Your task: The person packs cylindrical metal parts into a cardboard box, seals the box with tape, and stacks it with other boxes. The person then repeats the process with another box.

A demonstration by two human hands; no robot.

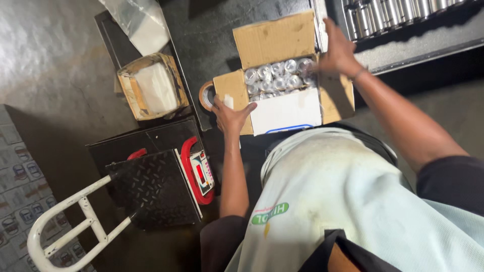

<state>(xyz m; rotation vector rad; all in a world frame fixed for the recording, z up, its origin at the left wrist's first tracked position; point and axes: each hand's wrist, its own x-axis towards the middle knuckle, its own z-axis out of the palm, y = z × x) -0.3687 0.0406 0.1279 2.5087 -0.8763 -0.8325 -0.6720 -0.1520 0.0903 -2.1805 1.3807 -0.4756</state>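
The person is leaning over an open cardboard carton that is sitting on a dark bench, just in front of their body. The carton is holding tightly packed rows of small shiny metal cans, their round tops showing between the raised flaps.

The left hand is pressing on the carton's near left flap, its fingers spreading apart and lying flat against the cardboard rather than closing round anything. The right hand is resting on the far right corner of the carton, beside the upright back flap; its fingers are pointing away from the camera, and I cannot tell whether they are curling over the edge or lying loose.

A roll of brown packing tape is lying just beside the carton's left flap, close to the left hand. Farther left, a smaller open box lined with white plastic is sitting on the bench, with a clear plastic bag beyond it. Below, a black platform scale with a red-framed display and a white tubular handle is standing on the floor. More metal cans are lining up in a tray at the upper right.
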